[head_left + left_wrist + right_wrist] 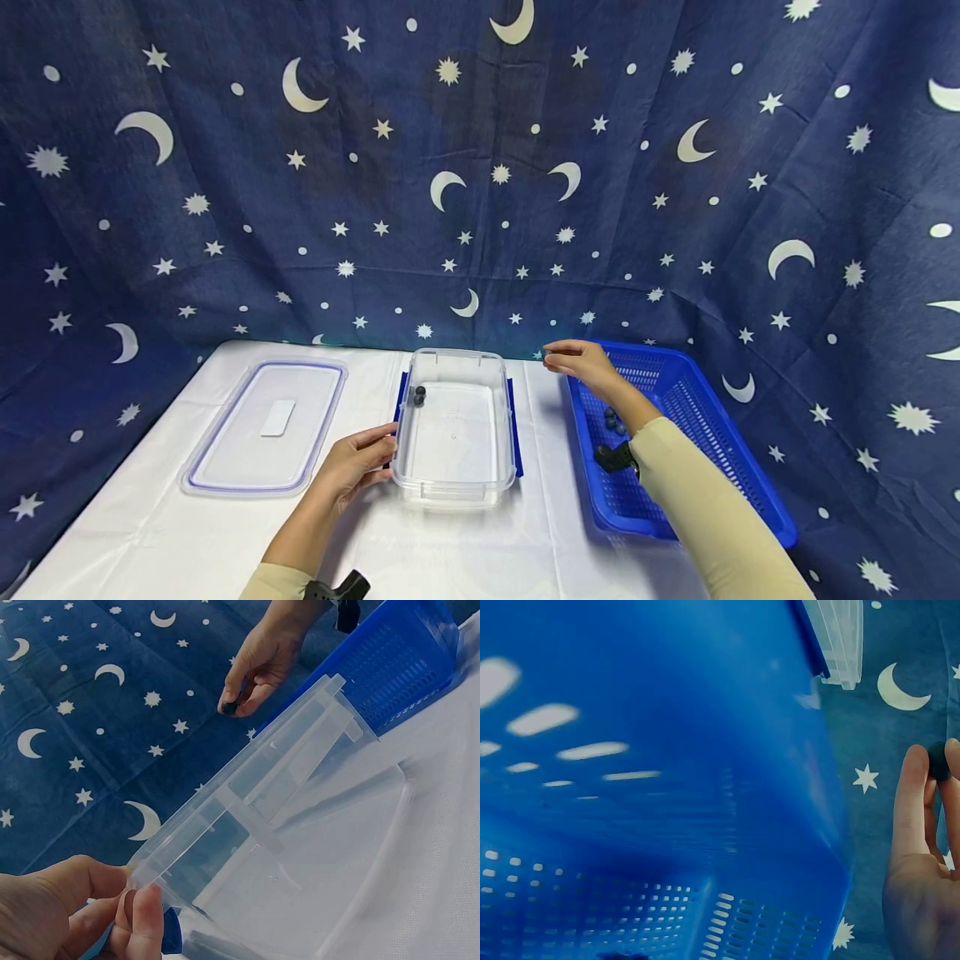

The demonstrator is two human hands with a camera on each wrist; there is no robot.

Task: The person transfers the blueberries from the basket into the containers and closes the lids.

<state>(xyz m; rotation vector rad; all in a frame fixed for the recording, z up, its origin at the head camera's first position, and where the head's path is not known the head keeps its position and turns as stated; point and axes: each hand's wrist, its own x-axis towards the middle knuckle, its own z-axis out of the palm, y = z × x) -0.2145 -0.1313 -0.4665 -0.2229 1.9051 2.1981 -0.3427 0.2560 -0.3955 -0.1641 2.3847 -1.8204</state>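
Note:
My left hand (356, 461) holds the left side of a clear plastic food container (459, 446); in the left wrist view its thumb and fingers pinch the rim near a corner. Two or so small dark balls (419, 396) lie inside by the left wall. Over the far left edge of the blue basket (592, 492), my right hand (585, 364) is raised. A small dark round ball (938, 760) is pinched between its fingertips, also visible in the left wrist view. Several similar dark balls (615, 423) lie in the basket, partly hidden by the right wrist.
A clear lid (232, 450) with a blue seal and a white label (278, 417) lies flat on the left. Blue side clips (516, 433) stick out from the container. White cloth (540, 508) covers the table. A blue star-and-moon curtain (495, 225) hangs behind.

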